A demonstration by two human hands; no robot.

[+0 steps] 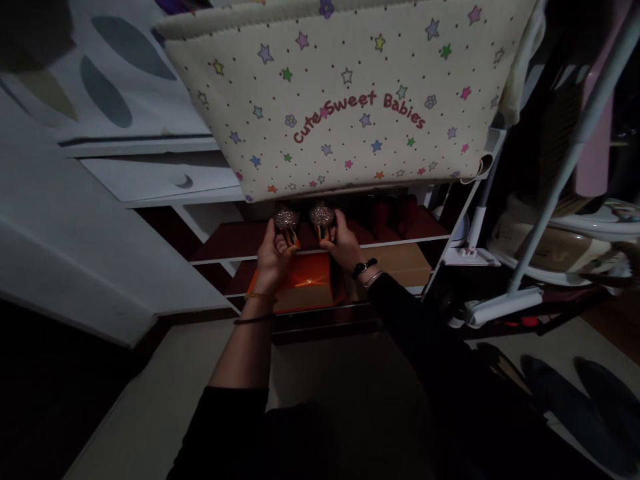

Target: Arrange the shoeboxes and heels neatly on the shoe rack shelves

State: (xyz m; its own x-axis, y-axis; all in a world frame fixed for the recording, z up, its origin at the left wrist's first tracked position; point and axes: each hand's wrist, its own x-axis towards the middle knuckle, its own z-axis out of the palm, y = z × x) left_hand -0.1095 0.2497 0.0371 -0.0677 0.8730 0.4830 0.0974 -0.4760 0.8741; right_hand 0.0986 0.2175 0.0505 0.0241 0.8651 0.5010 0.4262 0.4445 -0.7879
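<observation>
My left hand is closed around a glittery shoe at the front of the upper red-brown shelf board. A matching glittery shoe is in my right hand, its fingers wrapped round the outer side. The two shoes are side by side with a small gap between them. Their lower parts look orange and dark. In the dim light I cannot tell whether they rest on the board. Farther right on the same board stands a pair of dark red shoes.
Below are an orange box and a brown cardboard box. A star-patterned cream fabric cover overhangs the shelf. A white-drawered cabinet adjoins on the left. On the right are a flat mop and dark shoes on the floor.
</observation>
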